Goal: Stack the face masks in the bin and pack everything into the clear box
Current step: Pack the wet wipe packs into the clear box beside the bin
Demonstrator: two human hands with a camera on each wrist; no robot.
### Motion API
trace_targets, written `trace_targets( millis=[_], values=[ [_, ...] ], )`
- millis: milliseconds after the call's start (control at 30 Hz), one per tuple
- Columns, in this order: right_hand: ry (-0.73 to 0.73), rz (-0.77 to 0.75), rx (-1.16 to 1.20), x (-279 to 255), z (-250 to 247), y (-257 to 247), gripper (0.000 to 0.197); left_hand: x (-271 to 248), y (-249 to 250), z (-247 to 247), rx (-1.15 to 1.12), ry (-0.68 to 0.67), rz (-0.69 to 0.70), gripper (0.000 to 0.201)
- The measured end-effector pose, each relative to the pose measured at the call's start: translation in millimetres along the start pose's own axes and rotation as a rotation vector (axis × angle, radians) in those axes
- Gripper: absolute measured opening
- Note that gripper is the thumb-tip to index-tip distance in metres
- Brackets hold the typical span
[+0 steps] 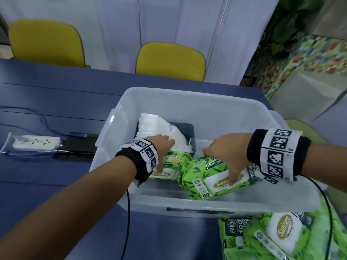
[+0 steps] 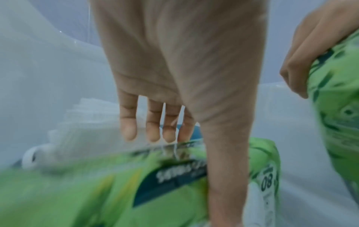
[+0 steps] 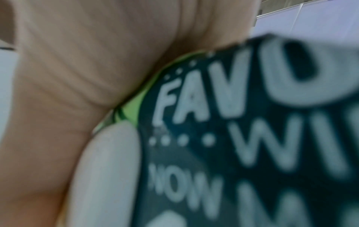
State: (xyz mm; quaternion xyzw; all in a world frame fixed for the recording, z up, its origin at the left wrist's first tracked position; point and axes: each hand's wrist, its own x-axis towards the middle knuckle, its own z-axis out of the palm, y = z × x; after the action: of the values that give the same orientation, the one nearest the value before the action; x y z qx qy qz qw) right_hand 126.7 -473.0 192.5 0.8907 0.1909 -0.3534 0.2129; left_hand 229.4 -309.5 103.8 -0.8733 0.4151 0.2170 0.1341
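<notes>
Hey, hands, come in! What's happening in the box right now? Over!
Left hand flat over a wipes pack. Right hand grips another pack inside the clear box. Masks in bin. One more pack waits outside.

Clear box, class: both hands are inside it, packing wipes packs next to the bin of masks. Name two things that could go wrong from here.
1. The face masks are piled above the rim of the dark bin and lean; the left hand, working at the wipes pack beside them, may topple the stack.
2. The right hand holds a tilted wipes pack; it may settle crooked in the clear box, leaving little room for the packs still on the table.
</notes>
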Motion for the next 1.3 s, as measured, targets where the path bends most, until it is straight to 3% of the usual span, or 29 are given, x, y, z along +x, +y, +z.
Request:
trace_targets(
  millis=[300,400,533,600,833,1000,1100,1300],
  values=[
    [0.027,-0.052,-0.001,44,4,-2,0.085,9,-12,5,-0.099,0.003,0.025,0.093],
    [0.041,-0.062,0.051,57,0,-7,0.083,10,-17,2,-0.232,-0.030,0.038,0.079],
    [0.089,-0.065,0.155,63,-5,-8,0.081,10,-16,-6,-0.557,0.075,0.070,0.038],
    [0.128,-0.077,0.199,64,-5,-12,0.080,9,-11,-13,-0.716,0.078,0.102,0.030],
    [0.201,-0.146,0.232,80,0,-35,0.076,1,4,-11,-0.778,-0.285,0.209,0.061],
    [0.265,-0.110,0.249,76,2,-32,0.079,-1,7,-9,-0.586,-0.125,0.214,0.080],
    [0.162,0.031,0.211,68,6,-17,0.079,0,5,-13,-0.540,-0.109,0.211,0.075],
    [0.003,0.204,0.522,28,51,53,0.047,-5,-7,-14,-0.507,-0.096,0.194,0.065]
  ],
)
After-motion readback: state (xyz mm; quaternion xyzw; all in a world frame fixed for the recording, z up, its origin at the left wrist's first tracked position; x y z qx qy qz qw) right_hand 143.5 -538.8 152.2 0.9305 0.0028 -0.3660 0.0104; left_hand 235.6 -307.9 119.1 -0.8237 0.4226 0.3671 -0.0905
